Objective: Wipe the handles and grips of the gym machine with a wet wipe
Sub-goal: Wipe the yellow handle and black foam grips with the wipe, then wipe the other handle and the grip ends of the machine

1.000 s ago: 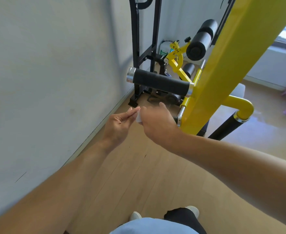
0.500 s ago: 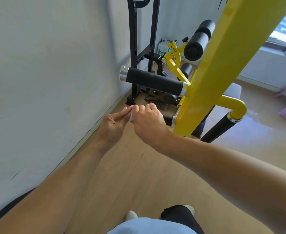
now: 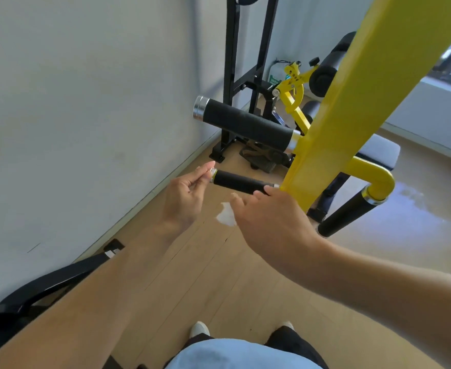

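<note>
Pale grey walls [image 3: 86, 102] meet a light wood-plank floor [image 3: 192, 275] in the corner where the gym machine stands, seen from the head camera looking down past the person's own arms. Its thick yellow beam [image 3: 352, 107] slants across the right of the view, and a black upright frame [image 3: 232, 75] stands against the wall behind.

Two black grips stick out leftward from the beam. The upper handle [image 3: 245, 123] is fat, with a silver end cap. The lower handle [image 3: 239, 181] is thinner and sits just below it. A third black grip [image 3: 349, 211] hangs from a curved yellow tube on the far side of the beam, near a grey padded seat [image 3: 378, 153].

The left hand [image 3: 187, 195] is at the free end of the lower handle, its fingertips pinched together at the small metal cap. The right hand [image 3: 269, 217] hovers just below the inner end of the same handle, fingers loosely bent, and grasps the white wet wipe [image 3: 225, 215], which droops from under its fingers, blurred, just under the handle and apart from it.

White shoes [image 3: 200, 328] and dark trousers show at the bottom edge.
</note>
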Demonstrator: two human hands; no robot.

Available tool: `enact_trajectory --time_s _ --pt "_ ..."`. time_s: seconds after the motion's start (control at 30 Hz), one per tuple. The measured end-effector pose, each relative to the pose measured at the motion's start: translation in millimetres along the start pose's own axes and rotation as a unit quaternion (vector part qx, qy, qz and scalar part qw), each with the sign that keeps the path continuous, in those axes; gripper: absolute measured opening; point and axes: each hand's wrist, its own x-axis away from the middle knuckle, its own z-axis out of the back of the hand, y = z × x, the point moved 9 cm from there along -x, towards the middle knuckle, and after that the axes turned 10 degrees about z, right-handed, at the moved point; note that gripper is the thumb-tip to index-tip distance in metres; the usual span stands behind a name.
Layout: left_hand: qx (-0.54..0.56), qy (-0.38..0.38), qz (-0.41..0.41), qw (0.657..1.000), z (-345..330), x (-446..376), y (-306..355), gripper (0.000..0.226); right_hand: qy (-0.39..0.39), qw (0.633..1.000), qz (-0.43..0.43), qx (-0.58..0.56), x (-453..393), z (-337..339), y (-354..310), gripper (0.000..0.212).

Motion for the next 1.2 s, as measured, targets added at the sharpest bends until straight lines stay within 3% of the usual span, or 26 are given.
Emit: enact_trajectory --time_s 0.1,0.17,0.23,0.37,0.47,0.53,0.63,0.7,0.77,0.83,0.97,1.07,1.13,1.2 --pt "-0.037 0.014 0.030 0.999 -6 9 0 0.040 0.047 0.969 -0.008 -0.244 23 4 -1 0.035" --pt "-0.029 0.018 0.070 0.997 -13 21 -12 0.045 0.064 0.902 -0.033 -0.425 38 -12 -1 0.019" --pt "0.018 0.067 0.114 0.991 -13 45 -30 0.047 0.061 0.841 -0.029 -0.536 49 -33 -5 0.002" --pt "0.064 0.135 0.170 0.974 -33 121 -61 0.042 0.053 0.761 0.001 -0.647 77 -64 -17 0.037" --pt "0.220 0.207 0.217 0.928 -66 199 -66 0.053 -0.004 0.718 0.003 -0.696 96 -86 -28 0.052" --pt "0.269 0.216 0.225 0.911 -90 242 -67 0.064 -0.032 0.691 0.031 -0.722 107 -89 -39 0.041" --pt "0.311 0.279 0.230 0.879 -103 306 -64 0.053 -0.073 0.636 0.067 -0.765 128 -90 -65 0.012" --pt "0.319 0.331 0.239 0.855 -105 344 -69 0.050 -0.102 0.628 0.091 -0.766 141 -95 -87 0.017" --pt "0.311 0.386 0.246 0.833 -105 381 -72 0.053 -0.123 0.643 0.123 -0.746 155 -99 -110 0.019" --pt "0.298 0.435 0.263 0.808 -109 417 -79 0.037 -0.158 0.651 0.149 -0.727 173 -106 -134 0.026" --pt "0.285 0.496 0.312 0.759 -131 483 -94 0.029 -0.243 0.586 0.106 -0.766 215 -128 -171 0.039" --pt "0.251 0.518 0.339 0.744 -150 528 -105 0.024 -0.311 0.565 0.057 -0.762 255 -155 -192 0.054" --pt "0.230 0.519 0.354 0.743 -165 558 -111 0.021 -0.338 0.587 0.092 -0.730 283 -168 -207 0.055" --pt "0.232 0.516 0.355 0.744 -182 591 -116 0.019 -0.347 0.617 0.149 -0.690 317 -173 -222 0.041"
